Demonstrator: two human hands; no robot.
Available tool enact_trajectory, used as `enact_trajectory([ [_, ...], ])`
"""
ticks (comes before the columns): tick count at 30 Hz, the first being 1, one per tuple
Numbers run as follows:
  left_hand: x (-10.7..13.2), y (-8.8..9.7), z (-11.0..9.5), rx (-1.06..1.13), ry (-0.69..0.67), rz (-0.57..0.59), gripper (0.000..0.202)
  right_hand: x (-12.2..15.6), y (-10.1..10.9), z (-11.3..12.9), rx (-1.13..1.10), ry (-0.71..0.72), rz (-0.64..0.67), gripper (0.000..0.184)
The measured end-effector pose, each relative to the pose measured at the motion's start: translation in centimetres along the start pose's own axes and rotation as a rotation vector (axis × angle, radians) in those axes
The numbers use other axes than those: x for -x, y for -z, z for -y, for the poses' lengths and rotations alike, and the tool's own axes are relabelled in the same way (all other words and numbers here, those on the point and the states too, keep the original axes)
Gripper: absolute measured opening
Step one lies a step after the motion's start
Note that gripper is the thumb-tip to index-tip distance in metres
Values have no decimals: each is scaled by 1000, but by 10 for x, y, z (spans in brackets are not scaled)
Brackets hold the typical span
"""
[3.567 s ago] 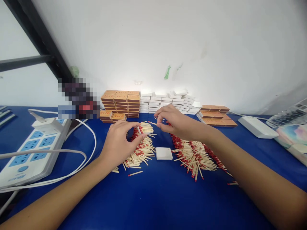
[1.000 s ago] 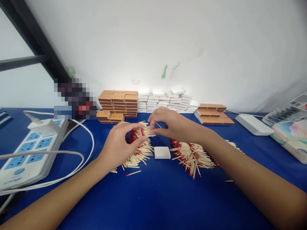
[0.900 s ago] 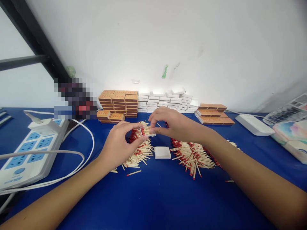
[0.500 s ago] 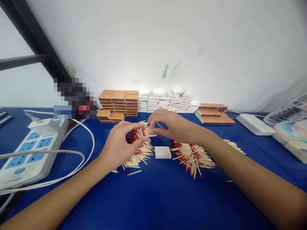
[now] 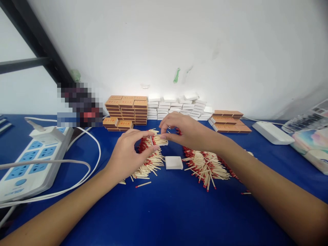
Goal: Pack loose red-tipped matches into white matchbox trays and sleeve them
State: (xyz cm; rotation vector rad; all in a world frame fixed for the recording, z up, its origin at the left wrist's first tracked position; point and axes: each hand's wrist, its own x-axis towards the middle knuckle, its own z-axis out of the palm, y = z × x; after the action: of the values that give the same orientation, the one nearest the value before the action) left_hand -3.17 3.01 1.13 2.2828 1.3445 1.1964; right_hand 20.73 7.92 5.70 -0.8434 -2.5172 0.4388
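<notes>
My left hand [image 5: 134,152] is closed with thumb and fingers around the sides of a small white matchbox tray [image 5: 164,144]. Inside the tray lies a layer of matches [image 5: 158,139], red heads toward my left palm. At the tray's right end my right hand [image 5: 176,130] pinches at the bare ends of these matches. Below the tray is a heap of loose matches [image 5: 151,164]. Another white tray [image 5: 174,163] lies on the table between that heap and a second match heap [image 5: 208,164], which my right forearm partly covers.
Stacked brown matchboxes [image 5: 126,109] stand along the wall, beside piled white trays [image 5: 176,107]. More brown boxes [image 5: 230,123] sit to their right. A power strip [image 5: 33,160] with looping cables is at left. A white device [image 5: 273,132] and a colourful pack [image 5: 311,147] are at right.
My right hand has shifted slightly right and up along the tray, showing more of the matches in it. My left hand and its tray have hardly moved.
</notes>
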Motion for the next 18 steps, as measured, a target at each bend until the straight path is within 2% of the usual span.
enact_trajectory([
  [9,0,1,0,-26,6,-4,36,3,3,3,-23,-30,71,13],
  [18,0,1,-2,-5,8,4,34,2,2,5,-19,-34,68,10],
])
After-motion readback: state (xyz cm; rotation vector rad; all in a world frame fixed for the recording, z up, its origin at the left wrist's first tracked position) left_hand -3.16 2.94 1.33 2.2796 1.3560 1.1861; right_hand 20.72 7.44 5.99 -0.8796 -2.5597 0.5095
